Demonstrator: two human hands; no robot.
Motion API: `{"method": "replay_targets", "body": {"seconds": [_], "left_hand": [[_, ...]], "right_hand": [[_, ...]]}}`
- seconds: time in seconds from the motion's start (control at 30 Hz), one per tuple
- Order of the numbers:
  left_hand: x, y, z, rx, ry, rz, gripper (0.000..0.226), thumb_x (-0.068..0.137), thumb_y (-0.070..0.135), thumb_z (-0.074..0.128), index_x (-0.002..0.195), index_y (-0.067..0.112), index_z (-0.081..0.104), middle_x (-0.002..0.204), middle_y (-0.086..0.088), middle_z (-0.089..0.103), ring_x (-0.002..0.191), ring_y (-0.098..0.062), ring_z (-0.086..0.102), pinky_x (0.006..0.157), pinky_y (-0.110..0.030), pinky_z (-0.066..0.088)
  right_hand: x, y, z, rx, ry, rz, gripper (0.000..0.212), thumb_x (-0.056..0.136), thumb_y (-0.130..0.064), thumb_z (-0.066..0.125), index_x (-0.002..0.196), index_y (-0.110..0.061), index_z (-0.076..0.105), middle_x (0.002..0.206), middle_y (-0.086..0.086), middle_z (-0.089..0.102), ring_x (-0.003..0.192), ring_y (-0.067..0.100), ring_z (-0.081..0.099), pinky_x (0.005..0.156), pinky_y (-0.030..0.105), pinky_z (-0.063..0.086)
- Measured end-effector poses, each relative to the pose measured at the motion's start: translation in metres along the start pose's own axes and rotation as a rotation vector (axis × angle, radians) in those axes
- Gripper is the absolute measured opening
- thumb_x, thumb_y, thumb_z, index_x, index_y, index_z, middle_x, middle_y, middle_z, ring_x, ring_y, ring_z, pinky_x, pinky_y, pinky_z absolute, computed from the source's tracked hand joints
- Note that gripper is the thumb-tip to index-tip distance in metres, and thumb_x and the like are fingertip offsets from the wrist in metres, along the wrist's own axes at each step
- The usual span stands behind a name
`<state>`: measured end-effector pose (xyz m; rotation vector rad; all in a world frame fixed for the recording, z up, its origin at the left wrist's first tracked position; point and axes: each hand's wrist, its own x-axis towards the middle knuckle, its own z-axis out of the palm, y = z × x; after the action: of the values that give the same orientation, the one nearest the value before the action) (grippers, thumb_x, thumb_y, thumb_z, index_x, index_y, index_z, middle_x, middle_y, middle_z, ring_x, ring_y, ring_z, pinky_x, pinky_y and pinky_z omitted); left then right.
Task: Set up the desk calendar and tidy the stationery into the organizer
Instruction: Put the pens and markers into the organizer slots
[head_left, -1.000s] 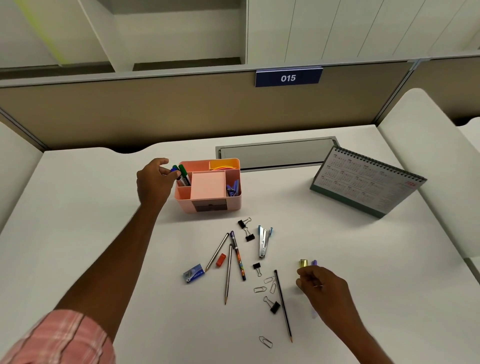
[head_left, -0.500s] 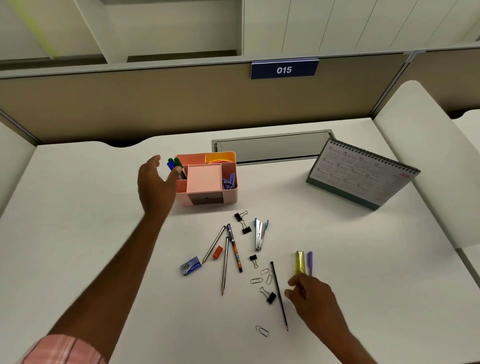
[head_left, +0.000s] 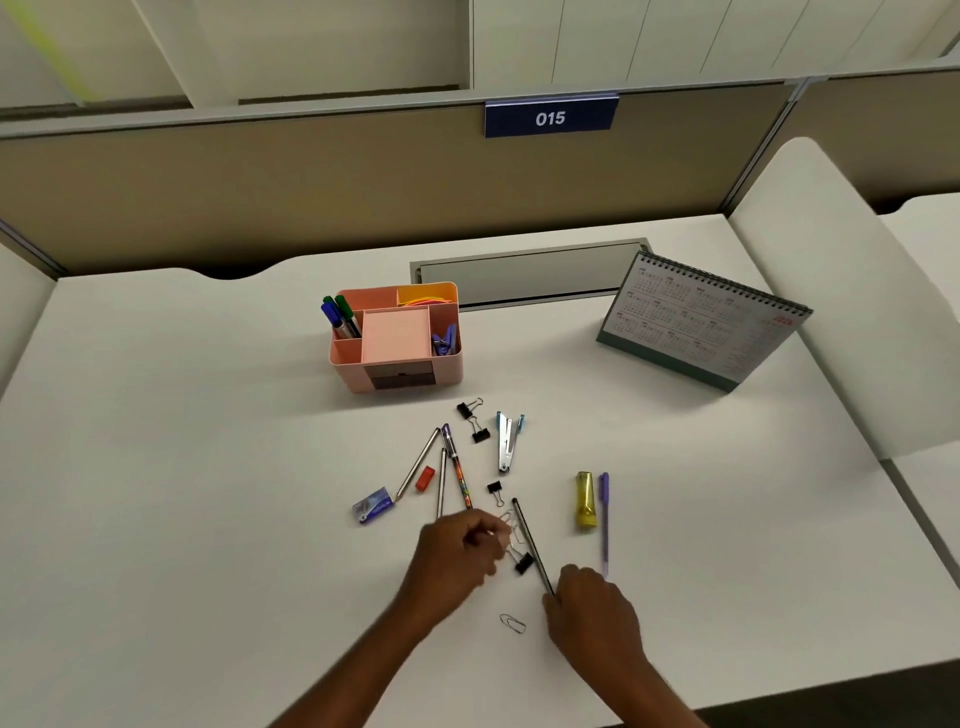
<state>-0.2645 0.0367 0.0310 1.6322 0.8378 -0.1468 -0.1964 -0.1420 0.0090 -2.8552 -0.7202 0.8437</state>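
The pink organizer (head_left: 447, 371) stands mid-desk with green and blue markers (head_left: 340, 317) in its left slot. The desk calendar (head_left: 701, 322) stands upright at the right. Loose stationery lies in front: binder clips (head_left: 474, 420), staple remover (head_left: 506, 441), pens and pencils (head_left: 457, 470), red eraser (head_left: 425, 478), blue staple box (head_left: 372, 510), yellow highlighter (head_left: 585, 501), purple pen (head_left: 604, 519). My left hand (head_left: 457, 558) is curled, fingertips pinched at the paper clips (head_left: 511, 527); its grip is blurred. My right hand (head_left: 592, 613) closes over the lower end of the black pencil (head_left: 530, 543).
A grey cable hatch (head_left: 530, 273) sits in the desk behind the organizer. A beige partition with a blue 015 sign (head_left: 550, 118) closes the back. One paper clip (head_left: 513, 622) lies between my hands, and a binder clip (head_left: 523, 564) beside the pencil.
My left hand left the organizer and came down to the paper clips. My right hand moved from the highlighter to the black pencil's lower end.
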Motion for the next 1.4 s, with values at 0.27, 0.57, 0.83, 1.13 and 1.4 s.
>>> {"method": "replay_targets", "body": {"seconds": [0.27, 0.57, 0.83, 1.13, 1.4], "left_hand": [[-0.020, -0.009, 0.015, 0.012, -0.167, -0.101, 0.019, 0.087, 0.029, 0.082, 0.106, 0.025, 0.077, 0.088, -0.004, 0.079, 0.079, -0.020, 0.079, 0.078, -0.037, 0.067], [-0.034, -0.004, 0.021, -0.072, -0.032, 0.018, 0.035, 0.082, 0.026, 0.088, 0.114, 0.033, 0.075, 0.089, 0.002, 0.078, 0.079, -0.018, 0.078, 0.079, -0.035, 0.066], [-0.044, 0.003, 0.006, -0.182, 0.246, 0.067, 0.015, 0.092, 0.021, 0.079, 0.106, 0.021, 0.081, 0.083, 0.007, 0.081, 0.075, -0.013, 0.079, 0.073, -0.024, 0.064], [-0.033, 0.028, -0.078, -0.562, 0.557, 0.216, 0.004, 0.090, 0.009, 0.078, 0.092, 0.009, 0.081, 0.082, -0.017, 0.077, 0.073, -0.029, 0.074, 0.068, -0.028, 0.063], [0.005, 0.055, -0.173, -0.526, 0.783, 0.405, 0.017, 0.092, 0.015, 0.079, 0.106, 0.006, 0.080, 0.092, -0.017, 0.078, 0.079, -0.024, 0.075, 0.073, -0.027, 0.063]], "right_hand": [[0.009, 0.008, -0.013, 0.643, -0.203, 0.149, 0.019, 0.085, -0.029, 0.069, 0.079, -0.011, 0.070, 0.071, 0.007, 0.074, 0.063, 0.019, 0.073, 0.060, 0.032, 0.059], [0.000, 0.000, -0.041, 1.323, -0.410, 0.176, 0.028, 0.093, -0.031, 0.072, 0.099, -0.004, 0.077, 0.079, 0.012, 0.068, 0.071, 0.019, 0.057, 0.069, 0.031, 0.049], [0.003, -0.023, -0.050, 1.404, -0.433, 0.084, 0.028, 0.093, -0.033, 0.074, 0.102, -0.007, 0.077, 0.082, 0.008, 0.065, 0.072, 0.017, 0.058, 0.071, 0.031, 0.051], [0.015, -0.043, -0.040, 1.179, -0.359, 0.039, 0.009, 0.093, -0.021, 0.074, 0.095, -0.013, 0.078, 0.086, 0.009, 0.077, 0.071, 0.019, 0.070, 0.072, 0.032, 0.060], [0.039, -0.069, 0.000, 0.488, -0.017, -0.415, 0.007, 0.094, -0.033, 0.069, 0.100, -0.030, 0.071, 0.099, -0.014, 0.067, 0.089, 0.003, 0.060, 0.080, 0.016, 0.048]]}}
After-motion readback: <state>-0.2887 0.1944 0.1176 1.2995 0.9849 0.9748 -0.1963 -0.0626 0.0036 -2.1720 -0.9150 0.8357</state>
